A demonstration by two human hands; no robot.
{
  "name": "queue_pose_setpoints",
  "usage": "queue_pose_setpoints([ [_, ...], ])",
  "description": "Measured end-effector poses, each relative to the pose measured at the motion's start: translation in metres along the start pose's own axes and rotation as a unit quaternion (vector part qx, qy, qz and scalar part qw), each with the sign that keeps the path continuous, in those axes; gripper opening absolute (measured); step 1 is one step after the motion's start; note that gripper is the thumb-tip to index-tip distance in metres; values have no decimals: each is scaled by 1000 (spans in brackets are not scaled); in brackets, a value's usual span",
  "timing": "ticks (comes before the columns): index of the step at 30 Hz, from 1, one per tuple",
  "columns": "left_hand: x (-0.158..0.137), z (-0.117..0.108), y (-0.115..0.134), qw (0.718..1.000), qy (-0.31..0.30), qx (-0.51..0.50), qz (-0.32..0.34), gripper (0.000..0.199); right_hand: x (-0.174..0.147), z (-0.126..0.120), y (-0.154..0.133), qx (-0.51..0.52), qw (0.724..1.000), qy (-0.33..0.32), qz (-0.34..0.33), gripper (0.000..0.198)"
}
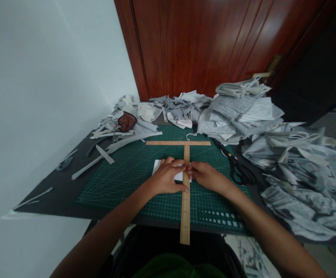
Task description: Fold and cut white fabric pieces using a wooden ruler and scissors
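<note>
Both hands press flat: left hand on a white cloth piece, right hand apparently steadying the wooden T-square, neither gripping.

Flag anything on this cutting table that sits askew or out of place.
The wooden T-square pokes past the near edge of the green cutting mat and table. Grey fabric scraps pile on the right, crowding the black scissors.

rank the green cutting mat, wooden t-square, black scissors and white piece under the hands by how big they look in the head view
1. green cutting mat
2. wooden T-square
3. black scissors
4. white piece, though the left hand and right hand cover much of it, so its rank against the scissors is unsure.
</note>
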State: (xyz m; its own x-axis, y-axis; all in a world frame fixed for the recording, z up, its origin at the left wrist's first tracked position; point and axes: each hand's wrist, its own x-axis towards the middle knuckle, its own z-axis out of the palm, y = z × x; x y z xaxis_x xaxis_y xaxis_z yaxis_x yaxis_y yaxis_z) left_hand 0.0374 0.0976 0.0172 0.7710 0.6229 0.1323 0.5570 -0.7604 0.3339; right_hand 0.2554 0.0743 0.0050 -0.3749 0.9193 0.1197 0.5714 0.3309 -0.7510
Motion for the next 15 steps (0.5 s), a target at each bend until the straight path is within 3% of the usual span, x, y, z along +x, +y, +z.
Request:
queue_pose_setpoints([
  [11, 0, -1, 1, 1000, 3, -4, 5, 67, -4, -8, -10, 37, 996, -77, -6, 19],
  [15, 0, 0, 0, 1000, 7, -3, 7, 68, -7, -15, -16, 97, 981, -168, 15, 17],
])
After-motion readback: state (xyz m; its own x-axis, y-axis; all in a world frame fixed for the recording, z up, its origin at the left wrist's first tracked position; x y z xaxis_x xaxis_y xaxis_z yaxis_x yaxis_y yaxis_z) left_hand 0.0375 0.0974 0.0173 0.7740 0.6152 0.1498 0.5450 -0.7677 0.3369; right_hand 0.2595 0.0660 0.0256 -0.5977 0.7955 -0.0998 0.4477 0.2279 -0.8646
